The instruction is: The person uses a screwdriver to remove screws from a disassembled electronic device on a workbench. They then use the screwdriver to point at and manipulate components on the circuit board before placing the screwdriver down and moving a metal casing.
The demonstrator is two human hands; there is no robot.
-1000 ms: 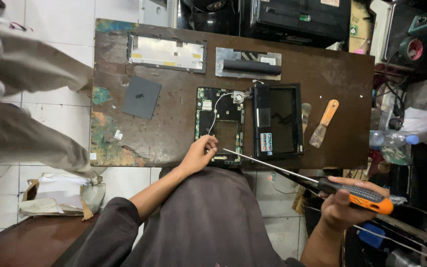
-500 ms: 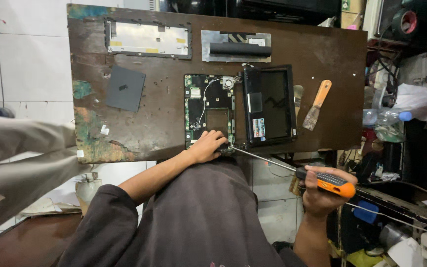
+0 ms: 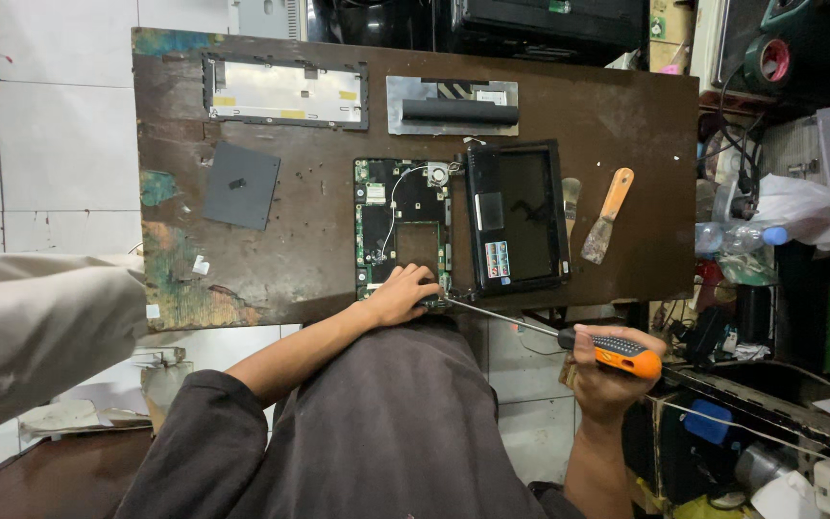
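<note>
long orange-handled screwdriver (image 3: 569, 338), tip at near edge of opened black laptop base (image 3: 402, 229), lying flat.

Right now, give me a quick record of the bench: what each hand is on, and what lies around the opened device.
left hand: resting on the near edge of the circuit board
right hand: gripping the orange-handled screwdriver, tip at the board's near corner
beside board: black laptop shell
right of shell: putty knife
far edge: metal frame, grey plate with black bar
left: dark square cover
surface: worn brown table
</note>
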